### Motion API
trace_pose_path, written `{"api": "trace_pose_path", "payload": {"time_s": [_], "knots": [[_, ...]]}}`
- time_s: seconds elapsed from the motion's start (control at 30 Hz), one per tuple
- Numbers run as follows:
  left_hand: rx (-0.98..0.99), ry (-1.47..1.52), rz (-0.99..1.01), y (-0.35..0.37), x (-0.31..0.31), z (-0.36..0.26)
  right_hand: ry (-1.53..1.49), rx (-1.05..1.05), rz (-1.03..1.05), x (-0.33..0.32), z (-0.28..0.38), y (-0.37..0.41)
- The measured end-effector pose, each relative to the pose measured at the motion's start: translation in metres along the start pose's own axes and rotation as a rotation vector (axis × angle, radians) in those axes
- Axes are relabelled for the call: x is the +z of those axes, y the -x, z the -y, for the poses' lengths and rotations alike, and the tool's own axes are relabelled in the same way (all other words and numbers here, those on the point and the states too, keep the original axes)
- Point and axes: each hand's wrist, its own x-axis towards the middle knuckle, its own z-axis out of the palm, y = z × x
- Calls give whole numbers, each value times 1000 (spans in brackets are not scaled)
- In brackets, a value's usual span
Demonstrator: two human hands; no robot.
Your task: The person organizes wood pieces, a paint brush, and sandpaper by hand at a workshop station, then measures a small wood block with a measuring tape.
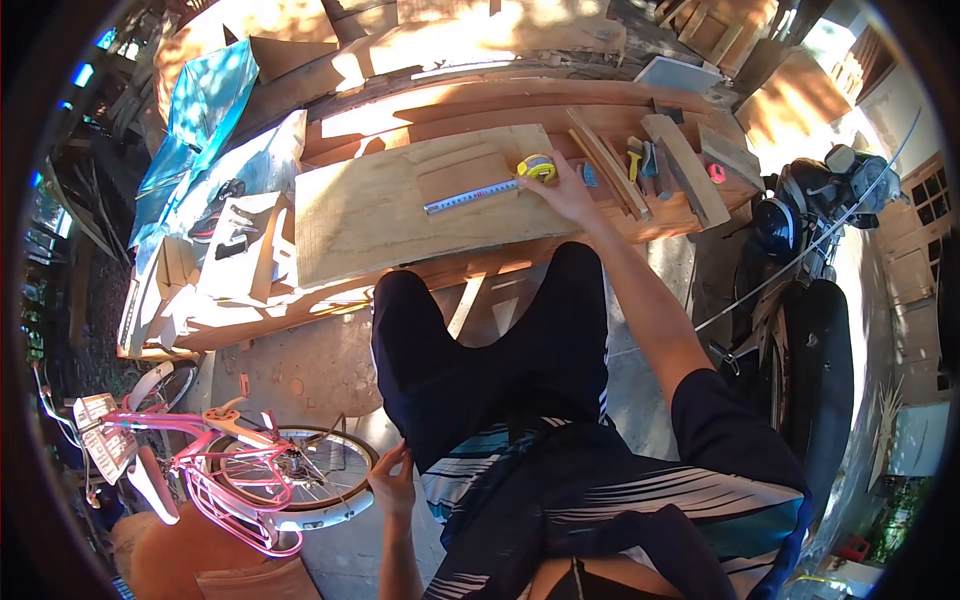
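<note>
A yellow tape measure (537,168) is in my right hand (566,192), its blade (472,197) pulled out to the left over a wooden board (350,220). Under the blade's upper side lies a smaller, darker wood panel (462,176). My left hand (393,480) is down beside my left thigh, its thumb and fingers pinched together near the trouser cloth; what they hold, if anything, is too small to make out.
Wood strips (608,165) and hand tools (642,160) lie at the bench's right. A box with dark tools (238,235) and a blue sheet (205,105) are at the left. A pink bicycle (235,470) stands lower left, a motorcycle (815,300) at the right.
</note>
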Motion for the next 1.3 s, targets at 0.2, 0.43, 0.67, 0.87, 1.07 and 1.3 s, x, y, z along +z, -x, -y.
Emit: {"api": "trace_pose_path", "payload": {"time_s": [0.2,0.43,0.67,0.87,1.07,1.3], "knots": [[-189,261,192,-10,-8,0,-12,-49,-22,6,-9,-2],[54,62,418,-37,-29,10,78,9,-1,0,2,-1],[217,-185,378,-52,-44,-21,107,61,40,-4,-2,-3],[277,-150,223,-46,-29,-6,100,20,-5,-5,6,5],[224,-188,239,-55,-29,-12,114,38,-8,-4,9,6],[251,-50,252,-59,-32,-7,145,-59,-36,0,-7,4]]}}
